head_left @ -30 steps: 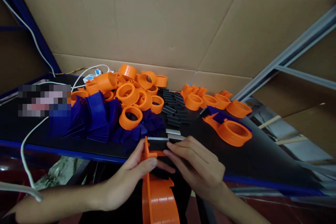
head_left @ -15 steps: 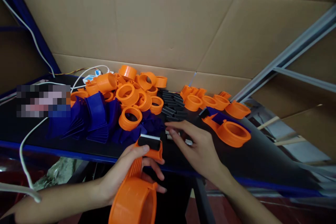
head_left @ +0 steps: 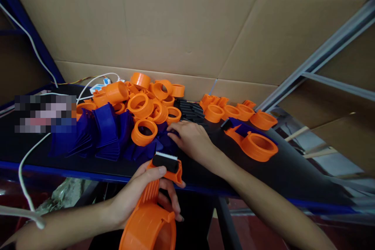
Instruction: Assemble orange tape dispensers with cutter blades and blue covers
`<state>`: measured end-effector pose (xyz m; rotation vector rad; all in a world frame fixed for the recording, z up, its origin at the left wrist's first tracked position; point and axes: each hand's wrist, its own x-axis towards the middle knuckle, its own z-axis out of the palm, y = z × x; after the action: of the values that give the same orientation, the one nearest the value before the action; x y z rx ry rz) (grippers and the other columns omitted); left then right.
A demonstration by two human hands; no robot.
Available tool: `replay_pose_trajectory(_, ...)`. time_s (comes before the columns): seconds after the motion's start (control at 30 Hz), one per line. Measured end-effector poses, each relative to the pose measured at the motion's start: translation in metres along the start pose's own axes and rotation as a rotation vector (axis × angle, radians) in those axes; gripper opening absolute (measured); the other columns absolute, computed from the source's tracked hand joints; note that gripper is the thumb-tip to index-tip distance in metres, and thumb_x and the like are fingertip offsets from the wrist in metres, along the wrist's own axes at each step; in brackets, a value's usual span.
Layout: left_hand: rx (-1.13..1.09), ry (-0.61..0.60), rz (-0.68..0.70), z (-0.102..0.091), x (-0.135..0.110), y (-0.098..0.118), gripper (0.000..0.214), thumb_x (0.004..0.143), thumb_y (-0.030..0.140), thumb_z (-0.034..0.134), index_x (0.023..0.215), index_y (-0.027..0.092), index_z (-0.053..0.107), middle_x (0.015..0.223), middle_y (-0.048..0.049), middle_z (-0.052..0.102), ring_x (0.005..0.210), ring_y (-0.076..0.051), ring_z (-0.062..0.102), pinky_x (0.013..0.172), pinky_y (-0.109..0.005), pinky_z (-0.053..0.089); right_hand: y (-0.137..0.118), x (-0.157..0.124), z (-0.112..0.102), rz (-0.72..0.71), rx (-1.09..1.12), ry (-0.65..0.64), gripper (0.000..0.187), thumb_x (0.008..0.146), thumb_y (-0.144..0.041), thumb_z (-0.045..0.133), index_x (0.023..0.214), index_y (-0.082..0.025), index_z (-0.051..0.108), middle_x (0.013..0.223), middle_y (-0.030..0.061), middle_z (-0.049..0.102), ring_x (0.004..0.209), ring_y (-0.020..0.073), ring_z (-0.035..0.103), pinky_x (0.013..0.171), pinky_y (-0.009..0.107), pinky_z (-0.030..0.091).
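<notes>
An orange tape dispenser [head_left: 149, 222] is gripped by its handle in my left hand [head_left: 140, 191], in front of the table edge. Its head bears a black roller [head_left: 165, 162] and a white toothed blade [head_left: 166, 155], and my left thumb presses beside the roller. My right hand [head_left: 191, 140] reaches over the table, thumb and fingers bent together at a pile of small blue plastic pieces [head_left: 164, 140]. Whatever lies between those fingertips is too hidden to name. The ring of the held dispenser hangs low, cut off by the bottom of the view.
Orange dispenser bodies [head_left: 140, 105] are heaped behind stacked blue plates [head_left: 107, 133]. Black rollers [head_left: 190, 111] lie at the back. A dispenser with a blue plate [head_left: 259, 146] rests at right, before several orange bodies [head_left: 213, 113]. A white cable [head_left: 25, 172] crosses the left side.
My right hand has moved left, from above some small silvery pieces to the small blue pieces. My left hand keeps the dispenser in nearly the same spot, its head turned slightly.
</notes>
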<state>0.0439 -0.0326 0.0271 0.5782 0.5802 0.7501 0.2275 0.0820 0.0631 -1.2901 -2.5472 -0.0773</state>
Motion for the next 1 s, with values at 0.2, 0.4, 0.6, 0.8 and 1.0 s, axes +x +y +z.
replay_pose_trajectory(0.2,-0.013,0.004,-0.014,0.003,0.001,-0.002,0.039,0.089,0.047,0.061,0.097,0.01,0.07,0.064,-0.0112,0.073,0.059,-0.027,0.075,0.059,-0.032,0.057,0.005,0.002,0.002,0.005,0.072,0.106,0.013,0.097,-0.023,0.062,0.104,-0.024,0.073,0.103,0.0029,0.079,0.094,0.0204,0.073,0.081,0.029,0.05)
replay_pose_trajectory(0.4,-0.011,0.02,-0.019,0.0,0.005,-0.001,0.047,0.092,0.051,0.057,0.099,0.007,0.073,0.064,-0.0113,0.072,0.062,-0.028,0.076,0.061,-0.033,0.058,0.012,0.004,-0.01,0.038,0.167,0.188,0.012,0.093,-0.017,0.065,0.097,-0.021,0.076,0.096,0.0044,0.079,0.079,0.0178,0.071,0.074,0.028,0.049)
replay_pose_trajectory(0.6,-0.073,0.031,0.039,0.0,0.002,0.004,0.051,0.095,0.052,0.052,0.111,0.008,0.072,0.07,-0.0102,0.073,0.066,-0.025,0.076,0.066,-0.032,0.059,0.014,-0.023,-0.031,0.133,0.432,0.317,0.011,0.092,-0.023,0.068,0.098,-0.022,0.077,0.078,0.0003,0.075,0.065,0.0142,0.064,0.061,0.025,0.047)
replay_pose_trajectory(0.8,-0.157,-0.002,0.109,0.001,-0.003,0.012,0.054,0.095,0.054,0.051,0.136,0.02,0.061,0.124,-0.0158,0.074,0.075,-0.024,0.079,0.064,-0.03,0.059,-0.007,-0.075,-0.045,0.093,0.614,0.359,0.012,0.091,-0.022,0.071,0.101,-0.025,0.076,0.093,0.0018,0.076,0.08,0.0161,0.069,0.068,0.028,0.053)
replay_pose_trajectory(1.0,-0.136,0.086,0.059,0.006,0.0,0.009,0.049,0.093,0.052,0.057,0.122,0.013,0.066,0.125,-0.0201,0.073,0.075,-0.026,0.079,0.061,-0.027,0.058,-0.017,-0.091,-0.037,-0.115,0.528,0.279,0.02,0.094,-0.013,0.065,0.108,-0.025,0.072,0.104,0.0039,0.075,0.096,0.018,0.07,0.083,0.032,0.056)
